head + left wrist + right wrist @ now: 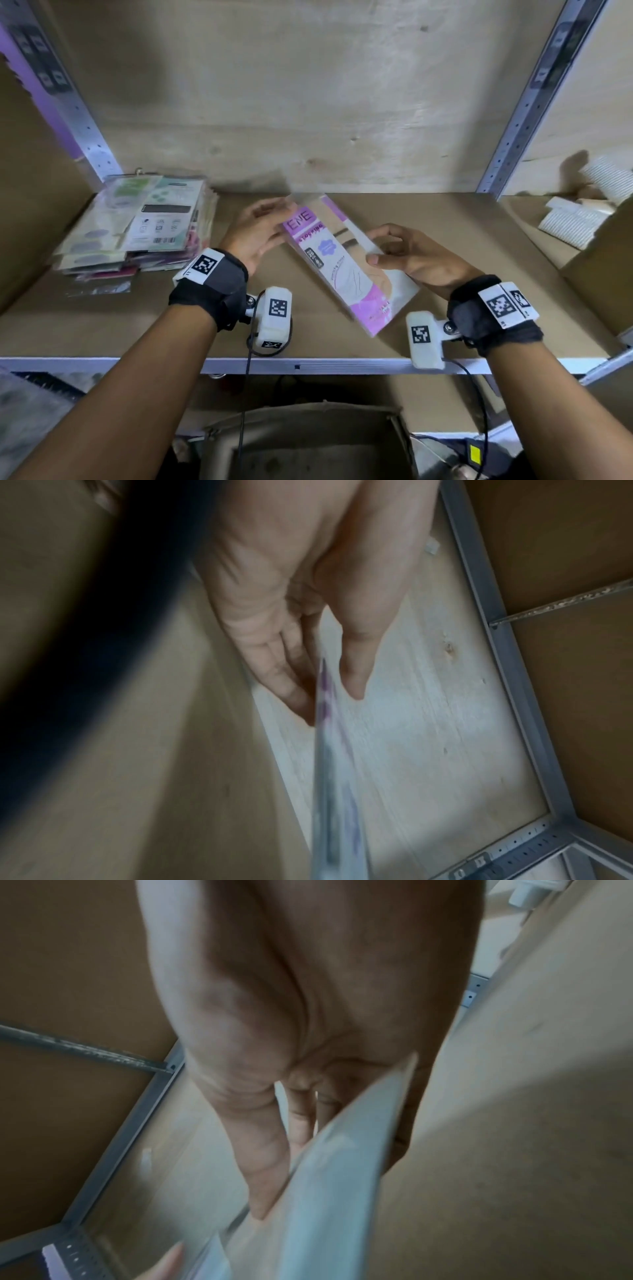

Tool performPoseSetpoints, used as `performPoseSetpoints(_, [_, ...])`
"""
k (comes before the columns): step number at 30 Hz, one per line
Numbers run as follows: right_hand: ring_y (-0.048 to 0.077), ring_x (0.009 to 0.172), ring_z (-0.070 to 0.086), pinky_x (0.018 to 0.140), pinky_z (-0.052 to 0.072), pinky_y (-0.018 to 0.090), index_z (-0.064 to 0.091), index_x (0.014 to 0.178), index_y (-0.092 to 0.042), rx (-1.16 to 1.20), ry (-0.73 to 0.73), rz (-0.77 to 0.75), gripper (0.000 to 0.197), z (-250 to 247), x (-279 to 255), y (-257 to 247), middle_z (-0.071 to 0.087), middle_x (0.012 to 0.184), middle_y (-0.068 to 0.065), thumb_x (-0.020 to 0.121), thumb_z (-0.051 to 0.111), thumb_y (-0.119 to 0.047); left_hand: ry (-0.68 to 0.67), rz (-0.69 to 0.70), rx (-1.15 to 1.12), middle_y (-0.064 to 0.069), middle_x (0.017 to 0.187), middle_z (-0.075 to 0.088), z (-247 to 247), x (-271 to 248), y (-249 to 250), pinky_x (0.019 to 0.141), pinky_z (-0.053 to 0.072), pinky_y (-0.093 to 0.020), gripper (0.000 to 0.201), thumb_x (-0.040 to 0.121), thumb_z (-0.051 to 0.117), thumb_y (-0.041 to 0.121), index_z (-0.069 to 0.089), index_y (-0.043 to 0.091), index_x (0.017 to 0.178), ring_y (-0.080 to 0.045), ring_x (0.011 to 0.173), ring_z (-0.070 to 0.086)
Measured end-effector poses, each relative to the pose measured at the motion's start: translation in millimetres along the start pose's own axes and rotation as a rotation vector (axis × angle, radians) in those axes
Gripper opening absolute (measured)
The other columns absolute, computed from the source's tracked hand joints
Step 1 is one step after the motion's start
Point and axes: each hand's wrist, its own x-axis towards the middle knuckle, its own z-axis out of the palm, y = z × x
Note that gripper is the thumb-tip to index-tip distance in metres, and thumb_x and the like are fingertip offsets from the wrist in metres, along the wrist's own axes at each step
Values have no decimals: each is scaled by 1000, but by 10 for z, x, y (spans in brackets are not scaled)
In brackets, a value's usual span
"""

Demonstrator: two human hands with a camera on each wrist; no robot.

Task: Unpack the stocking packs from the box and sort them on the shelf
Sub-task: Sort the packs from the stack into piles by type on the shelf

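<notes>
A pink and white stocking pack (346,274) is held slanted just above the brown shelf board (462,219), between my two hands. My right hand (376,248) pinches its right edge, thumb on top and fingers curled; the right wrist view shows the pack (335,1191) between fingers (267,1164) and thumb. My left hand (277,219) is blurred, its straight fingers (284,680) lying against the top-left edge of the pack (335,791), with the thumb slightly apart. A stack of sorted packs (144,226) lies at the shelf's left end.
An open cardboard box (301,442) stands below the shelf's front rail (308,365). A second carton (603,260) holding white ribbed packs (575,219) sits at the right. Grey slotted uprights (513,137) frame the bay. Bare board lies around the held pack.
</notes>
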Motion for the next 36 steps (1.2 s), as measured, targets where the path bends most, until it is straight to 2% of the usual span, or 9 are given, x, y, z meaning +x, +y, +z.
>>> performPoseSetpoints(3, [24,94,69,84,55,28,59,121,-4,-33,-25,-8,35,-53,5,26,74,106,15,88,68,1,80,58,179,0,95,79,-90,47,-5,65,55,-21,29,87,72,37,72,17,108,-12,73,68])
performPoseSetpoints(6, [26,95,63,89,50,30,58,122,4,-25,-6,-18,35,-66,28,57,69,108,21,88,65,6,114,138,340,6,69,73,-76,116,-38,48,45,-15,16,94,66,31,75,17,96,-6,55,58])
performPoseSetpoints(10, [27,97,61,93,47,34,59,119,9,-18,0,-12,32,-69,37,92,67,109,24,88,65,4,139,248,545,5,68,68,8,222,-38,59,47,-20,30,97,58,41,71,18,82,-10,61,61])
performPoseSetpoints(13, [24,94,62,89,49,28,60,118,9,-20,-4,-13,30,-99,2,108,68,105,20,89,64,4,106,332,613,1,67,68,49,283,-16,65,46,-27,40,95,60,46,66,12,74,-12,63,60])
performPoseSetpoints(18, [10,82,65,78,49,16,62,116,9,-19,12,-8,26,-208,-73,133,71,93,6,90,64,3,156,406,687,12,42,52,63,366,-6,45,34,-12,53,93,58,48,53,18,50,-1,38,43])
performPoseSetpoints(24, [8,78,64,77,49,15,61,115,11,-31,7,-8,27,-209,-86,158,70,91,7,89,64,5,-55,360,623,12,51,58,-10,341,2,40,34,-15,46,88,59,61,61,25,60,-6,42,43])
performPoseSetpoints(29, [13,84,67,80,50,18,66,109,4,-52,2,-12,23,-181,-50,131,74,95,8,87,69,-1,-18,402,680,12,45,47,-105,312,-7,53,36,-26,47,98,51,46,53,28,55,-7,41,44])
performPoseSetpoints(32, [14,83,67,77,49,19,69,102,-1,-55,17,-15,19,-160,-30,115,74,92,7,84,73,-7,8,379,654,12,41,45,-138,259,-3,50,35,-24,49,99,51,43,50,27,52,-4,37,42])
performPoseSetpoints(36, [13,80,68,74,50,17,71,96,-5,-47,16,-16,16,-91,-34,115,75,90,8,83,76,-12,27,237,604,11,38,40,-192,185,18,40,32,-19,52,94,52,56,47,22,56,-5,34,37])
